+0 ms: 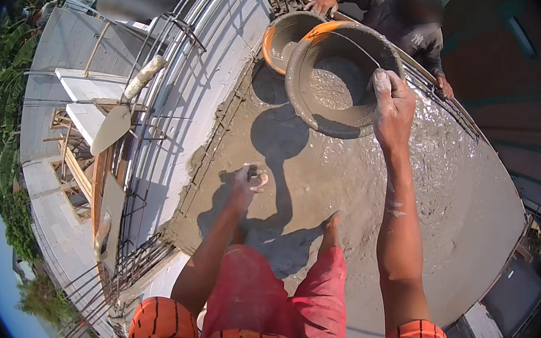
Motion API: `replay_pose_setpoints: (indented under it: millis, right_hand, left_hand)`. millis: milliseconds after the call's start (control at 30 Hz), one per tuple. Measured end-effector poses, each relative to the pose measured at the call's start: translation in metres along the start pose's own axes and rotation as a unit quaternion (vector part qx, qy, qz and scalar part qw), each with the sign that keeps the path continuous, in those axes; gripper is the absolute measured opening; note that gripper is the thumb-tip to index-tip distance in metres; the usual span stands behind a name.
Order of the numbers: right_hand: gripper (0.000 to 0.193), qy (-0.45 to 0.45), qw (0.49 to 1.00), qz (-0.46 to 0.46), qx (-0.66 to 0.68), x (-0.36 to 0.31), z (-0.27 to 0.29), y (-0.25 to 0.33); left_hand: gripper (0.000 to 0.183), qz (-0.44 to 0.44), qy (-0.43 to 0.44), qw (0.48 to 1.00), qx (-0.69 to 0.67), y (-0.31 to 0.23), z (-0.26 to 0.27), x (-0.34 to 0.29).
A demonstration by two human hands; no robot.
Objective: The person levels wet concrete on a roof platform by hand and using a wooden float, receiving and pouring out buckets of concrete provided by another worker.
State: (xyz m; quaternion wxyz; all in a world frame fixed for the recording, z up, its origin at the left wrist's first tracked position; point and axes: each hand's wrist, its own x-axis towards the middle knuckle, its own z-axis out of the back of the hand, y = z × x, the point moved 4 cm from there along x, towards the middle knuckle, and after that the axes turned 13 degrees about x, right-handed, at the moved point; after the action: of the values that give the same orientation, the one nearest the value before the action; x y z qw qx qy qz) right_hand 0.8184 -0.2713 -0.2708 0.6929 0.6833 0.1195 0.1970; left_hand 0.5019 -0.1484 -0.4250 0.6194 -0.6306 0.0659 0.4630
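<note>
My right hand (pixel 392 100) is closed on the thin wire handle at the near side of a cement-coated bucket (pixel 365 70) with an orange patch on its rim. The bucket is tilted toward me, and grey wet concrete (pixel 330 87) shows inside it. My left hand (pixel 251 179), smeared with cement, hangs over the wet slab with its fingers loosely curled and apart, and I see nothing in it. A second orange-rimmed bucket (pixel 271 49) is just behind the first. A co-worker's hand (pixel 324 5) is at its rim.
Wet concrete (pixel 447 216) spreads around my bare foot (pixel 332 220). Steel bars (pixel 138 262) stick out along the left edge, beside a trowel (pixel 111 127) and wooden boards (pixel 80 172). The co-worker (pixel 393 17) is beyond the far right edge, where more bars (pixel 455 110) run.
</note>
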Motion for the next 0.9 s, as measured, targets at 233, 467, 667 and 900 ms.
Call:
replay_pose_setpoints:
  millis: [233, 467, 667, 900]
  right_hand:
    - [0.031, 0.095, 0.989, 0.084, -0.077, 0.101, -0.142, -0.06]
    - [0.027, 0.183, 0.918, 0.038, -0.349, 0.163, -0.163, -0.192]
    - [0.028, 0.254, 0.908, 0.12, -0.31, 0.123, -0.224, -0.225]
    - [0.058, 0.213, 0.88, 0.074, -0.418, 0.085, -0.221, -0.22]
  left_hand:
    - [0.042, 0.012, -0.16, 0.987, 0.029, 0.055, 0.155, -0.125]
    - [0.04, 0.069, -0.231, 0.97, -0.034, 0.1, 0.229, -0.224]
    - [0.035, 0.079, -0.275, 0.957, 0.036, 0.104, 0.254, -0.271]
    - [0.042, 0.027, -0.503, 0.709, 0.493, 0.034, 0.363, -0.308]
